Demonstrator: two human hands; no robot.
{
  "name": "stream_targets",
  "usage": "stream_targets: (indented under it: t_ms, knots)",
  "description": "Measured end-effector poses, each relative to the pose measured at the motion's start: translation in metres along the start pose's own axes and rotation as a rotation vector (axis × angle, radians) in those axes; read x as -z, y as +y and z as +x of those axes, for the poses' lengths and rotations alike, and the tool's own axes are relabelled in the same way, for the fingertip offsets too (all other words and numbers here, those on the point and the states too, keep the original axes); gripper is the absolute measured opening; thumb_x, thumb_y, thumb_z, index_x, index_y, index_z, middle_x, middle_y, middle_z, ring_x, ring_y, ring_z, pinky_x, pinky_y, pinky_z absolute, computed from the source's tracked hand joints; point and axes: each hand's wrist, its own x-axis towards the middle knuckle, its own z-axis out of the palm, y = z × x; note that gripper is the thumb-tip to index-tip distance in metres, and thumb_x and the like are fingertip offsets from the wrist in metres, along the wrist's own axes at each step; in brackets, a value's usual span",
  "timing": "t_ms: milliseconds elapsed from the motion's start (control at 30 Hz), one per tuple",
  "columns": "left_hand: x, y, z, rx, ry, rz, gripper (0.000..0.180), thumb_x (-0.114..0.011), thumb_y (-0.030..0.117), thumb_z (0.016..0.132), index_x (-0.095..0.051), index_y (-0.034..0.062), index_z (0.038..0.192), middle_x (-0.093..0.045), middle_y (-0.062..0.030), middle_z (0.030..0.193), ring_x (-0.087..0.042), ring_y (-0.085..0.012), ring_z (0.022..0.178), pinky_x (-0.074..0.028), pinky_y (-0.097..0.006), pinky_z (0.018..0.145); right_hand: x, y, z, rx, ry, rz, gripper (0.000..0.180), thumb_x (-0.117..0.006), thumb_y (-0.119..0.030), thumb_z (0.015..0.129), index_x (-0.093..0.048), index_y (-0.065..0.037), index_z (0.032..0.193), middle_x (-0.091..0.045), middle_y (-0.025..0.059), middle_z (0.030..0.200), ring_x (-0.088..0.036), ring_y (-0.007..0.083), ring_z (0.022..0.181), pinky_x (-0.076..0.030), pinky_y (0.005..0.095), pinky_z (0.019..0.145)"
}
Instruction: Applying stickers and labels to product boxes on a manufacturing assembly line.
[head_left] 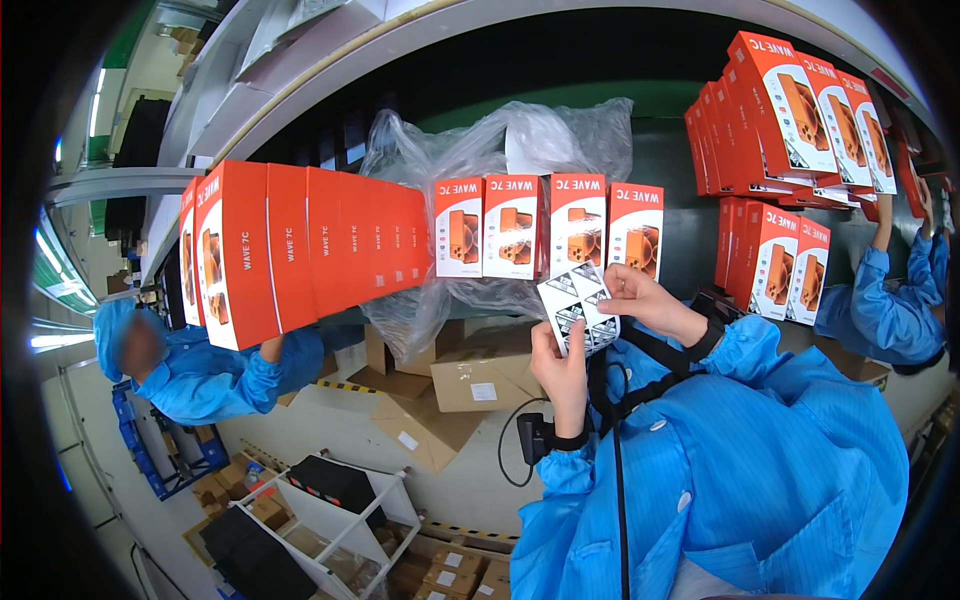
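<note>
A white sheet of black diamond-patterned stickers [563, 291] is held up between my two hands. My left hand [560, 378] pinches its lower edge, the thumb lying on the face of the sheet. At the right edge, my right hand [648, 303] has its fingers closed on the sheet or on a sticker there; which one I cannot tell. Just beyond the sheet stands a row of red-and-white boxes with an orange device pictured on them, among them a left box [459, 228] and a right box [637, 228]. The sheet's upper edge reaches the boxes' lower edges.
Crumpled clear plastic [400, 150] lies behind and beneath the boxes. A long run of red boxes [345, 235] extends left, where a co-worker [215, 370] in blue stands. Stacked red boxes [770, 120] sit at right near another person's blue sleeve [890, 300]. Cardboard cartons [485, 365] are below.
</note>
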Motion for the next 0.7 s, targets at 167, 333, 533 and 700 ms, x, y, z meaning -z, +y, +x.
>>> stream_targets:
  t_ms: [167,333,533,700]
  knots:
    - [0.004,0.000,-0.001,-0.002,-0.066,-0.316,0.017,-0.054,0.005,0.093,-0.050,-0.0029,0.108,-0.062,-0.0085,0.097,-0.057,-0.0080,0.087,-0.045,-0.022,0.075,-0.012,-0.009,0.003,0.063,0.169,0.015,0.023,-0.067,-0.004,0.081,-0.045,-0.007,0.085,-0.045,-0.0025,0.085,-0.048,0.0056,0.078,-0.040,0.0217,0.070]
    - [0.018,-0.003,0.004,-0.036,-0.064,-0.245,0.016,-0.053,0.006,0.093,-0.054,-0.0040,0.106,-0.062,-0.0063,0.097,-0.057,-0.0082,0.086,-0.045,-0.022,0.076,-0.036,-0.016,0.001,0.507,0.199,-0.795,0.017,-0.068,-0.005,0.077,-0.059,-0.003,0.091,-0.054,0.0065,0.090,-0.052,0.0204,0.094,-0.042,0.0313,0.082]
    - [0.027,-0.003,0.008,-0.010,-0.060,-0.226,0.016,-0.055,0.005,0.092,-0.057,-0.0045,0.105,-0.062,-0.0053,0.097,-0.057,-0.0084,0.088,-0.045,-0.022,0.078,-0.053,-0.018,0.006,0.546,0.040,-0.883,0.018,-0.067,-0.007,0.078,-0.061,-0.002,0.094,-0.060,0.0072,0.090,-0.057,0.0216,0.086,-0.045,0.0328,0.077]
    - [0.038,-0.008,0.016,-0.037,-0.079,-0.167,0.014,-0.055,0.004,0.092,-0.058,-0.0041,0.104,-0.061,-0.0043,0.096,-0.056,-0.0084,0.087,-0.044,-0.022,0.078,-0.059,-0.016,0.014,0.326,0.012,-0.738,0.015,-0.068,-0.007,0.079,-0.062,-0.001,0.091,-0.062,0.0072,0.087,-0.060,0.0156,0.076,-0.049,0.0280,0.069]
